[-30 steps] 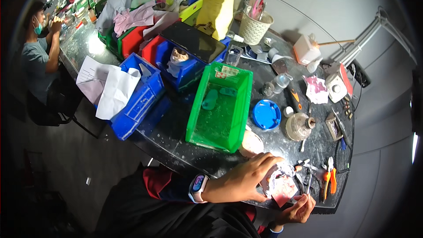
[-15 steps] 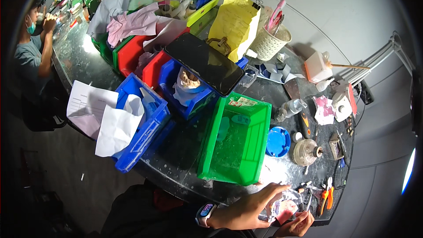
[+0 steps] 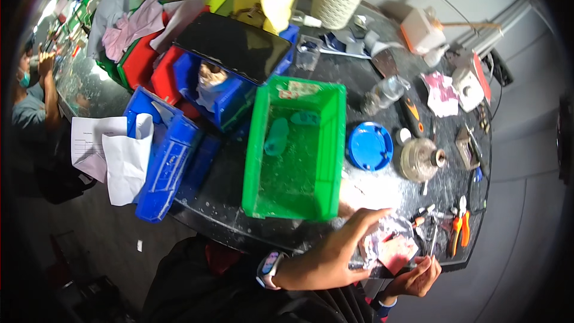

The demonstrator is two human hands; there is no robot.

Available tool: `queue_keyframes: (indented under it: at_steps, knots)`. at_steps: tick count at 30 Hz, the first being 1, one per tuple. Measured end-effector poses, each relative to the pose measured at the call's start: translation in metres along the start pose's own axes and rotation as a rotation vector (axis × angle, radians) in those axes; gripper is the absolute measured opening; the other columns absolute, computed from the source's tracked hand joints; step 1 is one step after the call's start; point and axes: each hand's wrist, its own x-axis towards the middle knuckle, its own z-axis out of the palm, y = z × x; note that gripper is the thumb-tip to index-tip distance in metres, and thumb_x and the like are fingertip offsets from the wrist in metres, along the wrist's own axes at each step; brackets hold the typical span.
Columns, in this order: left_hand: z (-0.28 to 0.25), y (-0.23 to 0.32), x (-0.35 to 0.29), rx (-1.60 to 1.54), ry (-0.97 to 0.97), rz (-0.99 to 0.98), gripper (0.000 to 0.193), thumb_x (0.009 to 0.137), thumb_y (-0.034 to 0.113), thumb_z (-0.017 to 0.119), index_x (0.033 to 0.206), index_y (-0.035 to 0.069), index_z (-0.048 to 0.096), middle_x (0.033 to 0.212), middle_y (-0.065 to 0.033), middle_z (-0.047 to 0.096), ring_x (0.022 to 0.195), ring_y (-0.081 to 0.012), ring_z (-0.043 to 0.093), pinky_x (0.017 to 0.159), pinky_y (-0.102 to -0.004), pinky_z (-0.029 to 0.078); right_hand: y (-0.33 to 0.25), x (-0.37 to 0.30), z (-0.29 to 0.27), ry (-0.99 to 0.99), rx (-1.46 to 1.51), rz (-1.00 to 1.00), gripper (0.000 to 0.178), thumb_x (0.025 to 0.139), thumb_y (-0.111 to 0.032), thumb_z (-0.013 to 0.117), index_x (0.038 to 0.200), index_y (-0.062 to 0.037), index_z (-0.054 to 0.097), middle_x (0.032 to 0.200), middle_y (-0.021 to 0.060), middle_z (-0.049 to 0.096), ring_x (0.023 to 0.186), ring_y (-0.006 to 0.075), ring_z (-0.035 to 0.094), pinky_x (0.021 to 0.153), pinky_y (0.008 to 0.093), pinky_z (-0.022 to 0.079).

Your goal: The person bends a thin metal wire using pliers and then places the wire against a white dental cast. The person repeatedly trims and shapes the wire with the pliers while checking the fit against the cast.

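Note:
My left hand [image 3: 326,260], a watch on its wrist, is curled around a whitish plaster-like piece [image 3: 376,236] with a pink-red area on its near side. Just to the right, my right hand [image 3: 417,279] has its fingertips pinched on a thin metal hand tool [image 3: 434,240] that points up and away. Both hands are close together at the table's near right edge. Small loose tools lie just beyond them, beside orange-handled pliers [image 3: 460,230]. Much of the piece's underside is hidden by my left hand.
A green bin [image 3: 254,173] stands left of my hands. Beyond are a blue round dish [image 3: 371,146], a round glass bottle [image 3: 418,160] and a black-and-orange handle [image 3: 412,116]. Blue bins [image 3: 164,167] and a black flat screen [image 3: 236,45] stand farther left. A person [image 3: 36,98] sits far left.
The view has shifted, so the bins and tools sit differently in the picture. My hands keep their hold, and the piece shows more of its pink-red side.

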Motion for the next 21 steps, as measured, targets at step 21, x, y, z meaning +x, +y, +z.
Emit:
queue_keyframes:
  at_steps: [21]
  knots:
    - [0.036,-0.002,0.018,0.289,0.04,0.316,0.079,0.053,-0.004,0.078,0.124,0.001,0.042,0.119,-0.0163,0.05,0.109,-0.0305,0.05,0.09,-0.036,0.043,-0.025,0.053,0.018,-0.325,0.717,-0.281,0.032,0.059,0.0,0.078,0.089,-0.0037,0.068,0.068,0.0017,0.057,0.054,0.0107,0.052,0.045,0.0205,0.04]
